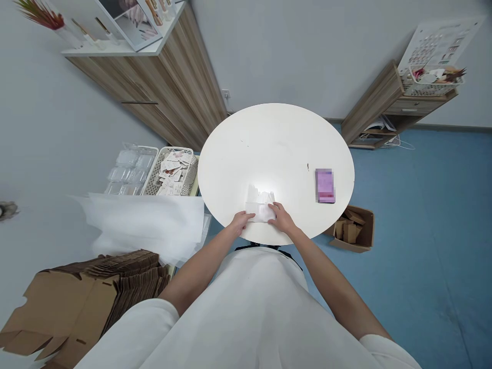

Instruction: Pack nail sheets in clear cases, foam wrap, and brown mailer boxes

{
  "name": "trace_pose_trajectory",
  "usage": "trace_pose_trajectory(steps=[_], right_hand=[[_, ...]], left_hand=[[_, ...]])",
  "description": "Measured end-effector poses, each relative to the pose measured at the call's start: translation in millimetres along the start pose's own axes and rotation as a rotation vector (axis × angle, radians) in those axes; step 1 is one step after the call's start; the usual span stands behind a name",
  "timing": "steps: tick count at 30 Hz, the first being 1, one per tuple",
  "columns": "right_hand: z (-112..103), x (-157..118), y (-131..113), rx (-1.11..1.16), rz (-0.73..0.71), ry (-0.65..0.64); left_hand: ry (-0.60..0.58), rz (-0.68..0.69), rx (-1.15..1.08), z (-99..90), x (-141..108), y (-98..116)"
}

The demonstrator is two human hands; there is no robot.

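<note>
A small folded piece of thin white wrapping sheet lies near the front edge of the round white table. Its upper side is uneven and loose, while the lower part is folded flat. My left hand grips its left edge, thumb on top. At the right edge, my right hand holds it with curled fingers. Whether anything is inside the folds is hidden. To the right on the table rests a purple box, its face blurred out.
Left of the round table are large white sheets, a basket of cards, clear plastic boxes and stacked flat cardboard boxes. An open carton stands on the floor at right. Wooden cabinets stand behind.
</note>
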State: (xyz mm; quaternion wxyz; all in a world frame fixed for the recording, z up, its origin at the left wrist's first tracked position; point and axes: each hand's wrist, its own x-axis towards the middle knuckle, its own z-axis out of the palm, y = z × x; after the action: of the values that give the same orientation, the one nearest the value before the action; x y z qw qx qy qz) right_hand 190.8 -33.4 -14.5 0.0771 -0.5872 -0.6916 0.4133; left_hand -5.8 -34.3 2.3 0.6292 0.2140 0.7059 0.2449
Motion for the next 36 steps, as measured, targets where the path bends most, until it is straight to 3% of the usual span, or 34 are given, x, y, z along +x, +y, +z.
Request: trace_pose_trajectory(steps=[5, 11, 15, 20, 26, 36], right_hand=[[3.0, -0.1, -0.8, 0.044, 0.024, 0.030], [12.4, 2.4, -8.9, 0.092, 0.077, 0.054], [17.0, 4.7, -15.3, 0.115, 0.101, 0.061], [18.9, 5.3, -16.3, 0.126, 0.110, 0.079], [11.3, 2.9, -8.8, 0.173, 0.036, 0.075], [14.6, 13.4, -23.6, 0.177, 0.241, 0.234]], left_hand=[[-0.027, 0.090, 0.154, 1.2, -1.9, 4.1], [-0.033, 0.381, 0.548, 14.4, -5.0, 8.4], [-0.044, 0.459, 0.695, 22.9, -5.9, 7.1], [-0.062, 0.487, 0.743, 28.0, -5.5, 0.9], [-0.125, 0.538, 0.645, 26.3, -10.7, -1.2], [-0.345, 0.729, 0.833, 15.4, -23.8, -8.1]])
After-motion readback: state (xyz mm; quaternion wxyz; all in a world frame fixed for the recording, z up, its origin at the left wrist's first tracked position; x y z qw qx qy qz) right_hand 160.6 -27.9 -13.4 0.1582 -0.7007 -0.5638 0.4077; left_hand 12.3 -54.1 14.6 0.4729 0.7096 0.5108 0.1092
